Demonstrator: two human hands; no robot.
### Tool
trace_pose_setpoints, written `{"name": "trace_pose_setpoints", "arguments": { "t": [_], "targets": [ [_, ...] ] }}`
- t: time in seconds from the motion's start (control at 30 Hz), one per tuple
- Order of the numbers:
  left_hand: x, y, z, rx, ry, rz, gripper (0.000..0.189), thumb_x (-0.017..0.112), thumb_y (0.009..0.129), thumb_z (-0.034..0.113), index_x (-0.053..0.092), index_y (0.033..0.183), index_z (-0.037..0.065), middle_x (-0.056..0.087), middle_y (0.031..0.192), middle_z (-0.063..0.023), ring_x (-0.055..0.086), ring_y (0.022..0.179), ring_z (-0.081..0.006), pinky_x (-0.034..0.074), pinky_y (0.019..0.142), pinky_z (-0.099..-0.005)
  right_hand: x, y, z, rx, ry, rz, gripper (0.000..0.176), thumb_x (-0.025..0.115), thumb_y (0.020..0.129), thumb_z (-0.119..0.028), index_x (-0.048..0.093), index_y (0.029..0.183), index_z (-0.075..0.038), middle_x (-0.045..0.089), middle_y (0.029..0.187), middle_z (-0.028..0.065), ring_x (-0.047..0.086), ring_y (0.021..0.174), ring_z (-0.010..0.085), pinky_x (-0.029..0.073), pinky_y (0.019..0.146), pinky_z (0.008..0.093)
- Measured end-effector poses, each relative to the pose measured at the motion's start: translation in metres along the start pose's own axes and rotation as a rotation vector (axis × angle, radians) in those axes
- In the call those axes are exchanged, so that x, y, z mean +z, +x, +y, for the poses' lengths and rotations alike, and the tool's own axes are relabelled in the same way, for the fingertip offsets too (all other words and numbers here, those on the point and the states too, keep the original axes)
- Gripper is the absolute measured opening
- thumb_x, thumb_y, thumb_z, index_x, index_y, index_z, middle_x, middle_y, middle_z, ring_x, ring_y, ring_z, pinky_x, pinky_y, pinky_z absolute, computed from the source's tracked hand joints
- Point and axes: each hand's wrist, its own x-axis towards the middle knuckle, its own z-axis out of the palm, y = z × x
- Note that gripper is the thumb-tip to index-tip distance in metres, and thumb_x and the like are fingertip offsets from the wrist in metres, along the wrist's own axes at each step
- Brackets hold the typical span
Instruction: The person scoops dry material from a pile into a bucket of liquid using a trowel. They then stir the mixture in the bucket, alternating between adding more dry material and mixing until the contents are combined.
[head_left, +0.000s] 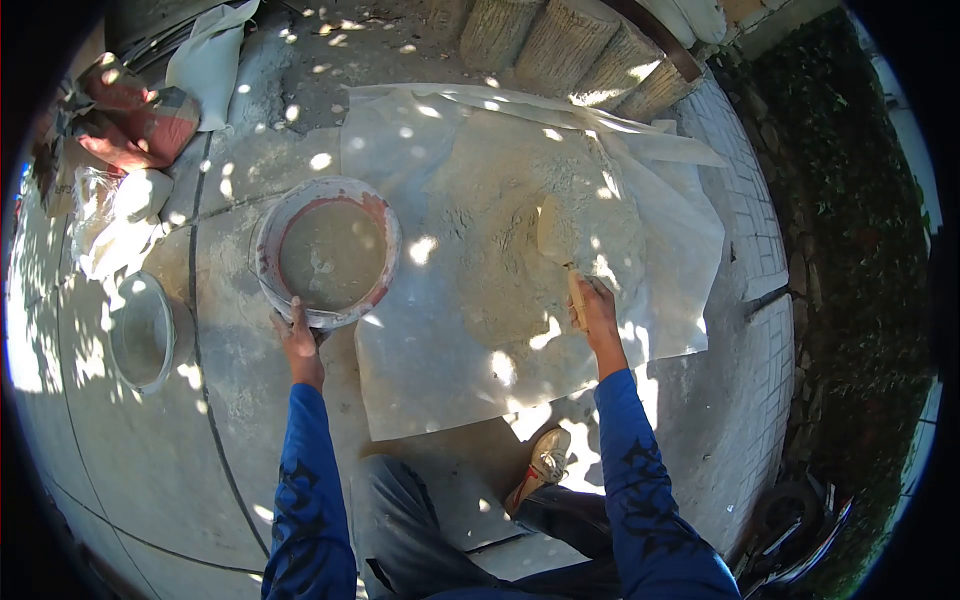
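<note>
The left hand's grip (300, 340) pinches the near rim of a round, pale, red-stained bucket (268, 250), directly beyond the wrist. Holding murky liquid, it is probably heavy and prone to slosh; the stiff rim suits a hold. On the right, the right hand's grip (598, 305) wraps the tan handle of a trowel (553, 230), likely light and rigid. Its blade lies just beyond the fingers, against damp-looking grey material (500, 240) on a translucent plastic sheet (430, 390).

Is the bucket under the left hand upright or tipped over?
Upright: its round rim faces up toward the camera, and the grey contents sit inside.
</note>
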Motion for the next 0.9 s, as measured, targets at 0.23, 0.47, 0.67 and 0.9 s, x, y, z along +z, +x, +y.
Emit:
{"name": "trace_pose_setpoints", "arguments": {
  "t": [0.23,0.47,0.67,0.9],
  "targets": [
    [0.000,0.010,-0.010,-0.031,0.018,0.054,0.096,0.064,0.093,0.053,0.009,0.158,0.009,0.052,0.137,-0.0176,0.064,0.107,-0.0305,0.057,0.082,-0.0420,0.027,-0.037,-0.043,0.039,-0.090,-0.076,0.027,0.063,0.096,-0.033,0.060,0.102,-0.007,0.058,0.070,0.0065,0.053,0.049,0.0140,0.039,0.041,0.0290],
    [-0.011,0.033,-0.041,0.127,0.069,0.021,0.093,0.064,0.095,0.049,0.010,0.158,0.006,0.046,0.142,-0.0225,0.061,0.116,-0.0345,0.058,0.084,-0.0438,0.074,-0.071,-0.080,-0.007,-0.203,-0.234,0.033,0.063,0.097,-0.035,0.063,0.111,-0.006,0.058,0.070,0.0050,0.053,0.049,0.0125,0.040,0.042,0.0268],
    [-0.005,0.022,-0.028,0.110,0.053,0.038,0.088,0.060,0.098,0.045,0.011,0.155,-0.001,0.043,0.144,-0.0246,0.057,0.121,-0.0350,0.056,0.090,-0.0430,0.138,-0.088,-0.105,0.004,-0.293,-0.433,0.036,0.062,0.097,-0.036,0.062,0.114,-0.003,0.059,0.071,0.0056,0.053,0.049,0.0111,0.040,0.042,0.0266],
    [-0.001,0.006,-0.010,0.158,0.012,-0.025,0.087,0.059,0.098,0.048,0.019,0.150,-0.009,0.049,0.139,-0.0268,0.053,0.124,-0.0306,0.043,0.103,-0.0356,0.217,-0.080,-0.095,0.004,-0.423,-0.596,0.045,0.064,0.094,-0.043,0.063,0.110,0.000,0.058,0.070,0.0060,0.054,0.050,0.0129,0.040,0.042,0.0290]
  ]
}}
